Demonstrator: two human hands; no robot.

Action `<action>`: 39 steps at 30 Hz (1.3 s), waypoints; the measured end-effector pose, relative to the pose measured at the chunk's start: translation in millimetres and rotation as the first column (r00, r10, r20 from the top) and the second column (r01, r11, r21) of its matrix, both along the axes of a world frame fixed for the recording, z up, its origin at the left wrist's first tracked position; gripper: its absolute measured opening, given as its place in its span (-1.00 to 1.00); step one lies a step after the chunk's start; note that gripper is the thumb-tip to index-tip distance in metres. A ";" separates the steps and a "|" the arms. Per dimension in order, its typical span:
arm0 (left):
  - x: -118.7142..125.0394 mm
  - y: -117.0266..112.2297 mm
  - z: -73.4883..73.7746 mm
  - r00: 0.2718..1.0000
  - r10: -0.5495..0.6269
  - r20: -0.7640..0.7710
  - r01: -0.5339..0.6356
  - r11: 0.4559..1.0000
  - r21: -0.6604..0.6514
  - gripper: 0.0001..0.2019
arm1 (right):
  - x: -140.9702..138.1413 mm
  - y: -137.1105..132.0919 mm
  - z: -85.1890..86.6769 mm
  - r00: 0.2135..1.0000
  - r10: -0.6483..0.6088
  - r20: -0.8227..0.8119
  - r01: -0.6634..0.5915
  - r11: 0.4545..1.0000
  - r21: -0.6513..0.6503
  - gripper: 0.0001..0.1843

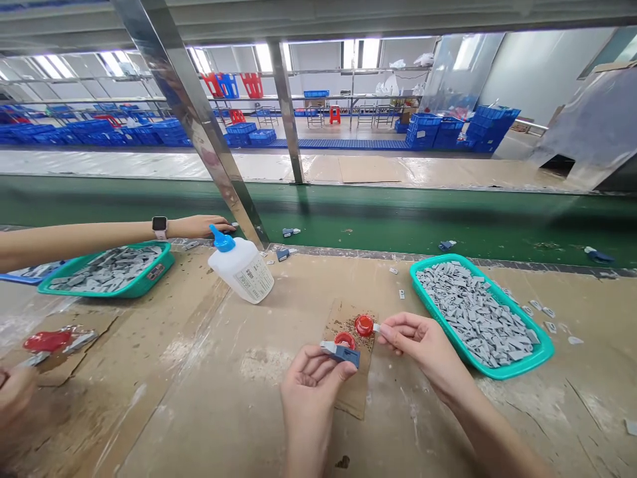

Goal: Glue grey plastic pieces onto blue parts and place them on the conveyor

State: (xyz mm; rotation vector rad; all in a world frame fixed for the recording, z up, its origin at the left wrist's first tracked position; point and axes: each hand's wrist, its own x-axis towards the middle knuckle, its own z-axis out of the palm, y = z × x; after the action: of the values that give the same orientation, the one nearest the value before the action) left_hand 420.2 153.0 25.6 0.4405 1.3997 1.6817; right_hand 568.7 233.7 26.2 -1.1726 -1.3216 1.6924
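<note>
Red plastic cap [364,325] is being pinched by the right hand [418,348], while the left hand [313,385] is gripping a grey-blue plastic clip [343,354] lying crosswise, just left of the cap; a second red cap [344,340] seems to be sitting just behind it on a cardboard scrap [351,392].

Left hand [313,385] holds a grey-blue plastic part [343,355] touching a red cap [344,340]. Right hand [423,348] pinches a small pale tab [375,327] against a second red cap [364,325], both above a cardboard scrap [354,392]. Teal tray [497,368] of grey parts just right; white squeeze bottle [242,272] far left.
</note>
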 end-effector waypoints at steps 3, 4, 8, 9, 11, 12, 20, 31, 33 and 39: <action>5.5 1.0 -0.9 0.999 -0.033 0.004 0.033 0.999 0.004 -0.73 | 1.3 -11.1 9.7 0.999 0.043 -0.027 -0.043 0.999 -0.027 -0.70; 6.8 0.9 -1.0 0.999 -0.043 0.004 0.043 0.999 0.004 -0.73 | 1.1 -13.9 12.1 0.998 0.059 -0.034 -0.060 0.998 -0.034 -0.71; 11.7 -0.5 2.3 1.000 -0.018 -0.006 0.018 1.000 0.009 -0.73 | -0.9 -19.9 17.5 0.990 0.129 -0.053 -0.131 0.990 -0.044 -0.72; 13.1 -0.7 4.1 1.000 -0.013 -0.007 0.013 1.000 0.012 -0.73 | -1.3 -20.4 17.7 0.989 0.141 -0.054 -0.144 0.989 -0.044 -0.72; 16.2 -1.0 8.3 1.000 -0.005 -0.011 0.006 1.000 0.022 -0.74 | -1.8 -21.0 17.2 0.987 0.154 -0.051 -0.156 0.987 -0.048 -0.72; 17.9 -1.1 10.3 1.000 -0.003 -0.010 0.003 1.000 0.025 -0.75 | -2.0 -21.1 16.7 0.987 0.155 -0.050 -0.157 0.986 -0.049 -0.72; 22.5 -4.6 3.6 1.000 -0.004 -0.018 0.005 1.000 0.016 -0.78 | -2.0 -21.8 14.6 0.979 0.194 -0.062 -0.198 0.978 -0.072 -0.71; 16.3 -5.0 -3.0 0.977 -0.188 -0.097 0.186 0.982 -0.026 -0.86 | 6.1 -19.5 -10.5 0.937 0.337 -0.095 -0.349 0.916 -0.198 -0.57; 18.4 -3.7 -3.1 0.982 -0.175 -0.069 0.173 0.984 -0.038 -0.84 | 7.1 -18.9 -13.6 0.936 0.335 -0.108 -0.350 0.915 -0.202 -0.57; 25.5 -3.7 -0.3 0.979 -0.174 -0.105 0.173 0.985 -0.026 -0.84 | 11.4 -20.3 -11.8 0.922 0.325 -0.212 -0.373 0.891 -0.259 -0.59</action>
State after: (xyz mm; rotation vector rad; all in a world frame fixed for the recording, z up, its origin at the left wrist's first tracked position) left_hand 445.7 149.3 25.3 0.6332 1.4090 1.5230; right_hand 580.1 213.5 14.4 -0.9642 -1.2628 2.2626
